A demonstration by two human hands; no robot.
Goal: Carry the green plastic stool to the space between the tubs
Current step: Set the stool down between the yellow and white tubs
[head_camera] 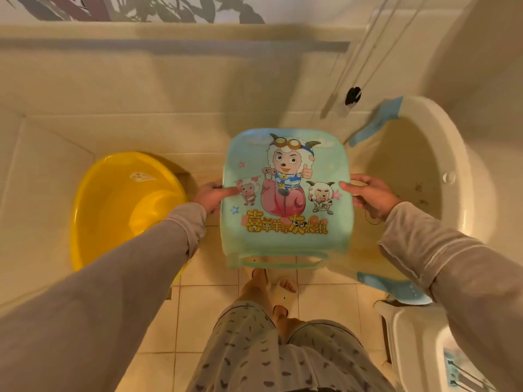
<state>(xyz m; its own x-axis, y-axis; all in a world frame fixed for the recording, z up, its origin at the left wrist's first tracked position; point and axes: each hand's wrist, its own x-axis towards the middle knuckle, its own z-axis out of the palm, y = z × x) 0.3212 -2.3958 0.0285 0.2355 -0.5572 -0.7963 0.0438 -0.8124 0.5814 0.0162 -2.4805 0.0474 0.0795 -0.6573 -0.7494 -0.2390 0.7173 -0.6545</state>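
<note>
The green plastic stool (285,239), its seat printed with cartoon sheep, hangs in the air in front of me, seat facing up. My left hand (210,195) grips its left edge, thumb on the seat. My right hand (368,195) grips the right edge the same way. A yellow tub (113,205) sits on the floor to the left. A large cream tub (464,176) with blue trim stands to the right. The stool is above the tiled gap between them.
Tiled floor (209,306) lies below, with my legs and bare feet in slippers under the stool. A white plastic object (416,332) stands at the lower right. A tiled wall runs behind the tubs, with thin cords (365,63) hanging at the upper right.
</note>
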